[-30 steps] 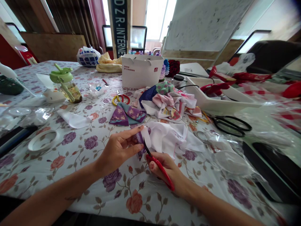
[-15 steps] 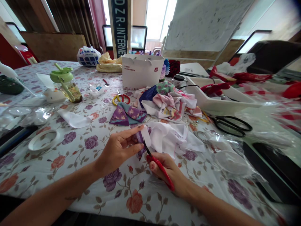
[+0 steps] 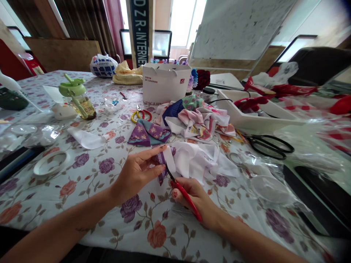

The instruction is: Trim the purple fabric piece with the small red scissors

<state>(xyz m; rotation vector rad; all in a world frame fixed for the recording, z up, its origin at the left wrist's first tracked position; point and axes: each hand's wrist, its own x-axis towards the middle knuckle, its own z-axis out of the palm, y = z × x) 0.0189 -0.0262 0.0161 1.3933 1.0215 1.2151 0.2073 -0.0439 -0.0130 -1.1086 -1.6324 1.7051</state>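
My left hand (image 3: 137, 173) pinches a small purple patterned fabric piece (image 3: 162, 165) with a white strip, held just above the flowered tablecloth (image 3: 90, 182). My right hand (image 3: 196, 199) is closed around red-handled snips (image 3: 184, 193), whose dark blades point up-left and touch the lower edge of that fabric. A heap of white cloth (image 3: 200, 160) lies right behind both hands.
Folded purple and teal fabric (image 3: 149, 133), a pile of mixed scraps (image 3: 196, 118), a white paper bag (image 3: 164, 84), yellow-handled scissors (image 3: 140, 115), black scissors (image 3: 270, 144), a white tray (image 3: 246, 117), a tape roll (image 3: 51, 163), a green-lidded bottle (image 3: 78, 98) and plastic bags (image 3: 30, 133) crowd the table.
The left hand has lifted the purple piece slightly up and left. The snips' blades follow it; the right hand has barely shifted.
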